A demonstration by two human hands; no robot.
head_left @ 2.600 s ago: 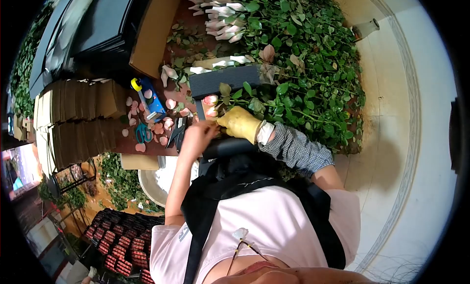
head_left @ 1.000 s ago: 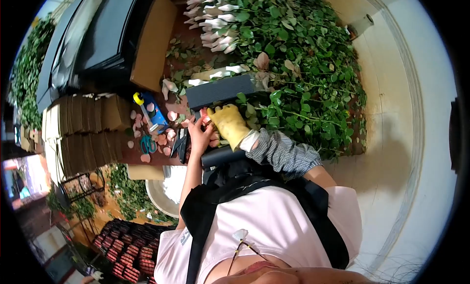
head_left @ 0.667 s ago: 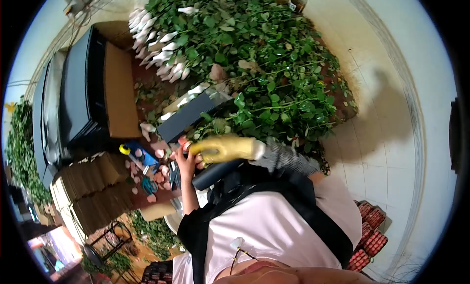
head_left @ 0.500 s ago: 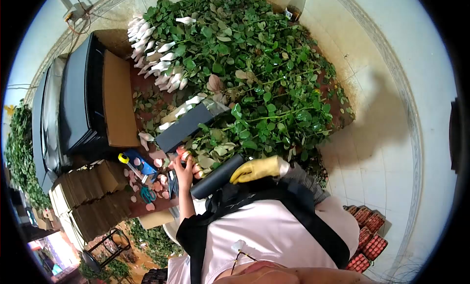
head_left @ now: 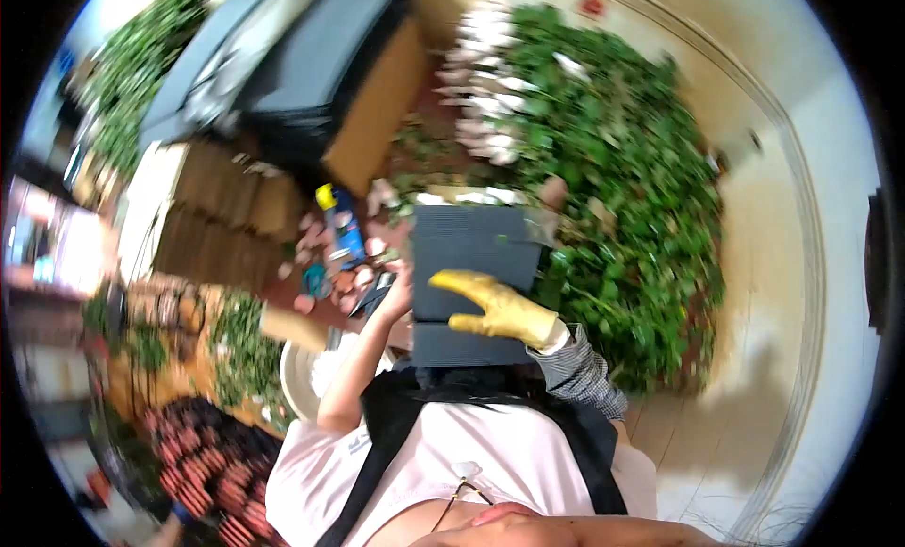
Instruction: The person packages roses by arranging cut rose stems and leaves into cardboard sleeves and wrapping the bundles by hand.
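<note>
A dark grey corrugated sheet (head_left: 476, 241) lies in front of me, with a crosswise fold or edge low down and a nearer dark panel (head_left: 462, 347) below it. My right hand (head_left: 500, 311), in a yellow glove, is over the sheet with thumb and fingers spread. My bare left hand (head_left: 400, 288) is at the sheet's left edge, its fingers blurred and partly hidden. Close to it lie a dark tool (head_left: 373, 294), pink petals (head_left: 344, 281) and teal-handled scissors (head_left: 317, 281). I cannot make out any flowers under the sheet.
Leafy rose stems (head_left: 622, 217) with white-wrapped heads (head_left: 485, 85) cover the right side of the table. A yellow-and-blue tool (head_left: 341, 227) lies left of the sheet. Stacked brown cardboard (head_left: 217, 217) and dark sheets (head_left: 311, 66) stand at left. A white bucket (head_left: 294, 382) is below.
The view has swung, so the surroundings appear turned. The rolled dark sheet now looks flat. My gloved hand has gone from closed fingers by the roll to spread fingers over the sheet.
</note>
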